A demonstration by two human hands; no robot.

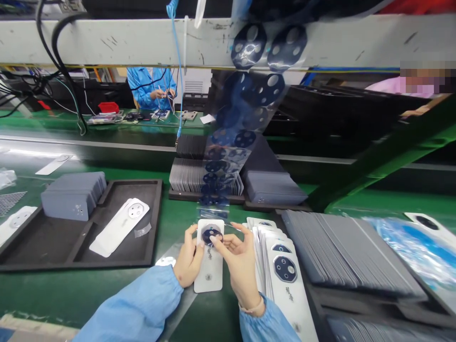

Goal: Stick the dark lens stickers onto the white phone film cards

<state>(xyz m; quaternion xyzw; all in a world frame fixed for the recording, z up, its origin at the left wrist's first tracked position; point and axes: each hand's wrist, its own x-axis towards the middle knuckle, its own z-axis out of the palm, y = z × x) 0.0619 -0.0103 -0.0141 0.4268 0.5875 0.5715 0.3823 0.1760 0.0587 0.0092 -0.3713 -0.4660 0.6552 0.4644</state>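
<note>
A white phone back cover (209, 278) lies in front of me on the green bench, with dark printed characters on its lower part. My left hand (188, 259) grips its left edge between thumb and fingers. A dark round camera sticker (211, 234) with holes sits over the cover's circular camera area. The thumb of my right hand (239, 259) presses on that sticker, its other fingers curled near the cover's right edge. Directly behind, a clear strip of dark round stickers (245, 137) hangs down from above. Whether the sticker under my thumb is fully flat I cannot tell.
White covers with dark camera circles (285, 268) stand stacked at right, beside a tray of grey panels (352, 251). A black tray (123, 263) at left holds grey panels (67, 194) and white covers (119, 228). A green post (388, 152) slants at right. A co-worker (151, 88) sits beyond.
</note>
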